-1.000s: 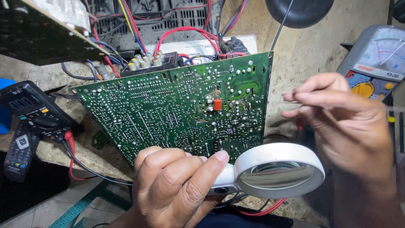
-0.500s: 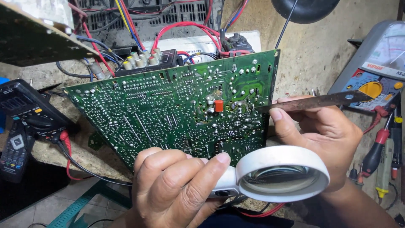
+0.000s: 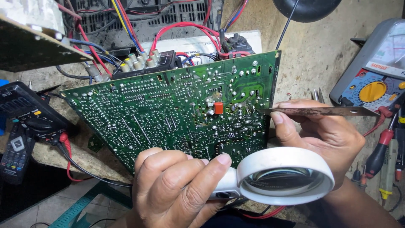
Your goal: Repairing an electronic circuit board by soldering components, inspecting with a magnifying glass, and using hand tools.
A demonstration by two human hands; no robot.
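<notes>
Item: green circuit board (image 3: 168, 114), solder side up, propped at a tilt against a wired chassis (image 3: 139, 21) at the back of the bench.
Left hand (image 3: 177, 190): fingers closed round the handle of a white magnifier (image 3: 284, 175), lens held low in front of the board's lower right corner.
Right hand (image 3: 325, 135): thumb and fingers pinched on metal tweezers (image 3: 320, 111), held level, tips at the board's right edge near a small orange component (image 3: 218, 107).
Change: a second earlier the right hand was up by the meter with only a thin piece between its fingers; since then it dropped lower and the tweezers pointed at the board.
Reading: probing or picking at the solder joints seemed about to begin.
Surroundings: black multimeter (image 3: 25, 114) at left, analogue meter (image 3: 375, 84) at right.
</notes>
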